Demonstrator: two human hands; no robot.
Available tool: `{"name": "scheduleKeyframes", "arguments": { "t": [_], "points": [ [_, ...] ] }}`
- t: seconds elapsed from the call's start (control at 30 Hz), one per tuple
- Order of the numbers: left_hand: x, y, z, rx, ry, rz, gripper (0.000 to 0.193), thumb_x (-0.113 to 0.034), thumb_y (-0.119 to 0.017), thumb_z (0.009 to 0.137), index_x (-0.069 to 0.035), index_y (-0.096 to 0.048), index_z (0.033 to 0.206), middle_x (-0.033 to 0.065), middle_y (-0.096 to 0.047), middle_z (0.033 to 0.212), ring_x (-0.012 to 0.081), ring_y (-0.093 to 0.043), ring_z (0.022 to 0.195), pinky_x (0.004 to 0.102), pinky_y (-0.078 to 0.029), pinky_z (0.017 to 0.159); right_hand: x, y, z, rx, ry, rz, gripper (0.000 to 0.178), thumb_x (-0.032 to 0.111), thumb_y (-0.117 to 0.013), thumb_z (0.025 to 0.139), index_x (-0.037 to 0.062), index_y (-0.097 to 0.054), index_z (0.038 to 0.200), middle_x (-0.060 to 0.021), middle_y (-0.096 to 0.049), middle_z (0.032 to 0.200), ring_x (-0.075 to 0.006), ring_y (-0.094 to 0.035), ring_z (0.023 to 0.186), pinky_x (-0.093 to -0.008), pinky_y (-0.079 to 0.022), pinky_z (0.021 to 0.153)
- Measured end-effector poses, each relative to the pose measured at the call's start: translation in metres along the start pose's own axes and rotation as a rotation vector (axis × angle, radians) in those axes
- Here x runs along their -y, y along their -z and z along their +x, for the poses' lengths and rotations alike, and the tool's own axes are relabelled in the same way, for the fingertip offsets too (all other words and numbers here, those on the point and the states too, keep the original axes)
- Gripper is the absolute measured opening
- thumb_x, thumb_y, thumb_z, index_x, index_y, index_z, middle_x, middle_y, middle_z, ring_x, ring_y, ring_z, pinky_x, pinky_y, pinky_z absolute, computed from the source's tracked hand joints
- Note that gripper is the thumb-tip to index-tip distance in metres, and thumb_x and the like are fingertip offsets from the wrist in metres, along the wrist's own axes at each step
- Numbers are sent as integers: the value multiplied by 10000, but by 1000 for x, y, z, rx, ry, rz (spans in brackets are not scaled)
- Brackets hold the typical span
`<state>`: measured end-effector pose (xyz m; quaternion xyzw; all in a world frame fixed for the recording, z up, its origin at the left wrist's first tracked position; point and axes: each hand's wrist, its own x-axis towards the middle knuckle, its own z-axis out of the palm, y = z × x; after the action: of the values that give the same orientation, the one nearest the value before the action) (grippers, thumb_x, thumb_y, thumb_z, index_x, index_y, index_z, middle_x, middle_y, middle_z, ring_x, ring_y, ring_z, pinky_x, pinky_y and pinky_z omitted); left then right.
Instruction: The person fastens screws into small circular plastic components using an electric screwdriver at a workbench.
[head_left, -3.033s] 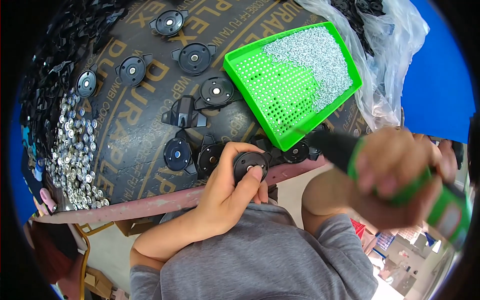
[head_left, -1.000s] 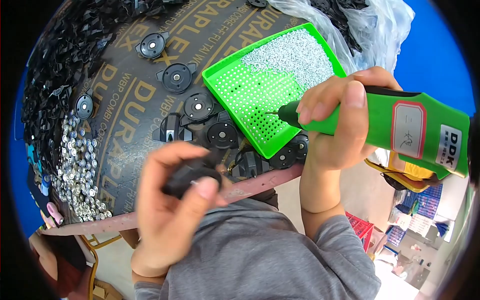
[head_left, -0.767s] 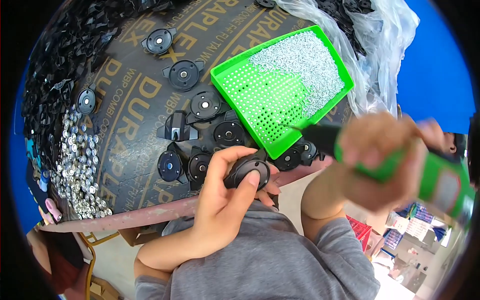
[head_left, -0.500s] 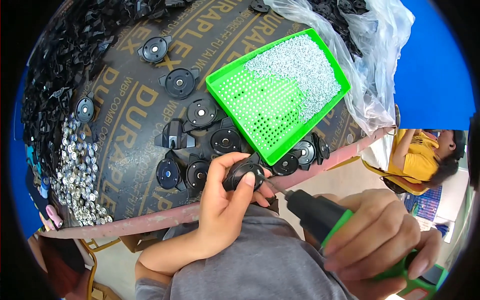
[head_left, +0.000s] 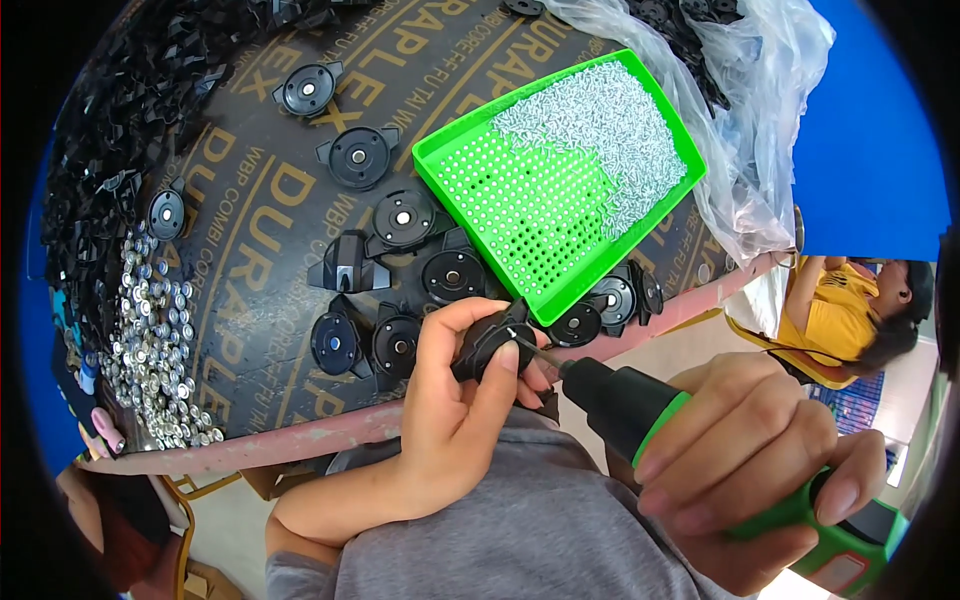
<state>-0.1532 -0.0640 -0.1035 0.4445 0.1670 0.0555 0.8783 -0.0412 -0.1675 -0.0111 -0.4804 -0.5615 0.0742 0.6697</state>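
Note:
My left hand is closed round a black plastic knob-like part, tilted above the table's near edge. In my right hand is a green and black electric screwdriver, gripped round its body. Its thin bit reaches the face of the black part near my left thumb; the exact contact point is too small to make out. Just beyond my left hand lie several similar round black parts with wings, among them one with a metal centre and one lying on its other side.
A green perforated tray of small silver screws lies beyond my hands. Shiny metal discs and a heap of black parts cover the left side. Clear plastic bags lie at far right. A person in yellow sits beyond.
The screwdriver and my right hand have shifted slightly up and left. The black part in my left hand has turned a little and sits slightly higher.

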Motion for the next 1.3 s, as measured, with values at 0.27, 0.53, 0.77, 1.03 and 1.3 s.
{"name": "scheduleKeyframes", "arguments": {
  "t": [0.27, 0.53, 0.77, 1.03, 1.3],
  "points": [
    [-1, 0, 4, 15, -77, 177, 332, 26, -450, 958, -13, -355, 1274, 114, -560, 1098, 98, -579, 855, 238, -516, 729, 5, -17, 1, -349, -2, -202, 236, 206, -504, 946, 50, -380, 1072, -28, -512, 595, -130, -519, 448, -235, -486, 424],
    [5, 3, 2, -4, -199, 300, 344, 54, -469, 939, -5, -378, 1265, 109, -568, 1087, 108, -594, 859, 243, -520, 747, 4, -19, 1, -368, -34, -204, 221, 218, -477, 962, 65, -375, 1085, -32, -519, 609, -134, -523, 461, -232, -481, 428],
    [-5, 4, -3, 61, -29, 150, 299, -74, -416, 998, -59, -324, 1282, 125, -548, 1151, 112, -563, 907, 238, -498, 756, 2, -20, 0, -337, -18, -180, 212, 213, -476, 962, 65, -383, 1082, -28, -520, 605, -130, -523, 462, -230, -480, 425],
    [-6, 2, 2, 33, 48, -49, 235, -106, -432, 999, -40, -386, 1220, 129, -598, 1032, 130, -595, 779, 251, -507, 623, 3, -19, 1, -343, 26, -149, 221, 196, -513, 946, 57, -395, 1069, -22, -526, 591, -126, -524, 438, -226, -477, 410],
    [-6, 2, 3, 37, 87, -190, 243, -139, -426, 1009, -29, -372, 1219, 157, -599, 1040, 139, -586, 765, 259, -509, 633, 13, -21, 0, -436, 123, -114, 220, 184, -533, 932, 36, -406, 1034, -19, -511, 558, -123, -511, 408, -213, -454, 386]
  ]
}}
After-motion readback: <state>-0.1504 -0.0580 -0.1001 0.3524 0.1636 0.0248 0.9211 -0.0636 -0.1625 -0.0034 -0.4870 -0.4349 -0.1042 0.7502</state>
